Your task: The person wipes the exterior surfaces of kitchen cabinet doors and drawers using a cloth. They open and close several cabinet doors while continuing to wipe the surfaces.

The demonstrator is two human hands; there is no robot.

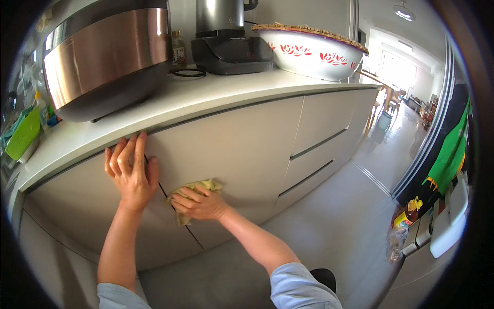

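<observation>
A crumpled yellow cloth [210, 185] lies flat against the front of a pale cabinet door [227, 143], pressed there by my right hand [204, 204]. It covers part of the dark gap between two doors. Higher up and to the left, my left hand [133, 170] rests on the left cabinet door [88, 201], its fingertips at the top edge just under the countertop [227, 90]. No object shows in the left hand, and its thumb stands apart from the fingers near the gap.
On the countertop stand a copper-coloured appliance [112, 54], a glass bottle [178, 50], an electric kettle [220, 19] on a black base, and an enamel basin [308, 54] under a woven lid. A green basket [23, 135] sits far left. An oil bottle [409, 214] stands at right.
</observation>
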